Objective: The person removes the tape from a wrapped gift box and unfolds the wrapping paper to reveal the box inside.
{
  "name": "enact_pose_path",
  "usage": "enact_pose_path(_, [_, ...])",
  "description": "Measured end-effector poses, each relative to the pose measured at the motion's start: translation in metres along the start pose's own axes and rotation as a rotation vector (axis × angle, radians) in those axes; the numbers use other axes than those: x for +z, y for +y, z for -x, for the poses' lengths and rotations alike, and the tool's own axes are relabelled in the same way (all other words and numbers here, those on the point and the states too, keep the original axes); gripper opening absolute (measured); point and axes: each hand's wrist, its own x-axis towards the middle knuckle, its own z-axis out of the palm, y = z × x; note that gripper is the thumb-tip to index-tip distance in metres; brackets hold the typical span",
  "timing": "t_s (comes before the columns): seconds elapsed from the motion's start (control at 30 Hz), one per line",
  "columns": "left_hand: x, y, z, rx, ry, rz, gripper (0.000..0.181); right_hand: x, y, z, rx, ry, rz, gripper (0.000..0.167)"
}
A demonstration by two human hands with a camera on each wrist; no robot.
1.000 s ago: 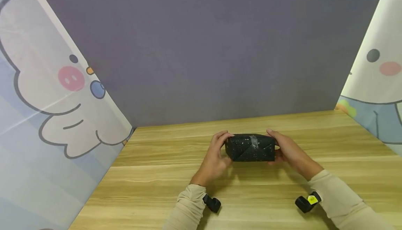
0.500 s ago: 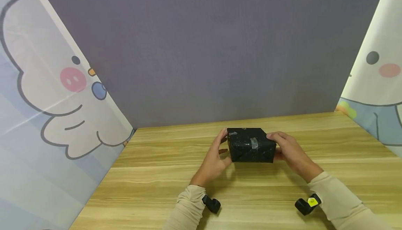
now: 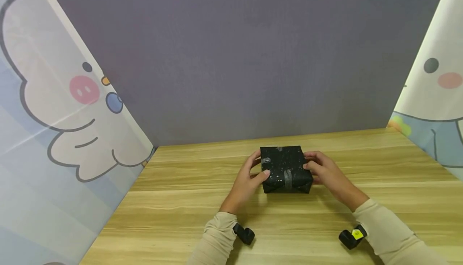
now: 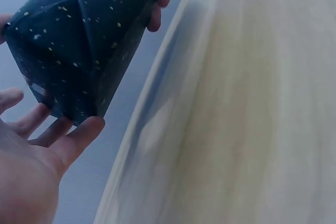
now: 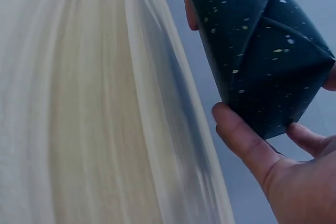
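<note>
A small box wrapped in dark, white-speckled paper is held between both hands, raised off the tabletop. Strips of clear tape show on its top and near side. My left hand grips the left side, its thumb on the near top edge. On the opposite side my right hand holds it, thumb near the upper right edge. Folded end flaps of the wrapped box appear in the left wrist view, with left fingertips around its lower corner. In the right wrist view, fingers touch the lower end of the box.
A wooden table spreads under the hands. Behind it rises a dark grey panel. Cartoon-printed sheets stand at the left and right. Each sleeved wrist wears a black strap with a small device.
Both hands have tilted the wrapped box, so its broad top face now shows instead of mostly its near side. The left thumb has moved up onto the top, and the right fingers have shifted their hold.
</note>
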Motion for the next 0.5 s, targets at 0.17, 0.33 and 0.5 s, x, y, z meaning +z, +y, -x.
enact_pose_path(0.17, [0.0025,-0.0022,-0.0006,0.004,-0.019,0.008,0.07,-0.0007,0.0018,0.0005,0.019,-0.03,0.015,0.055])
enact_pose_path(0.33, [0.0045,-0.0007,0.0005,-0.017,-0.051,-0.033,0.063,-0.0032,0.0041,0.0003,0.048,-0.051,0.032,0.057])
enact_pose_path(0.5, [0.0066,-0.0012,0.0018,-0.041,-0.051,-0.08,0.056,-0.0049,0.007,-0.0001,0.069,-0.067,0.059,0.057])
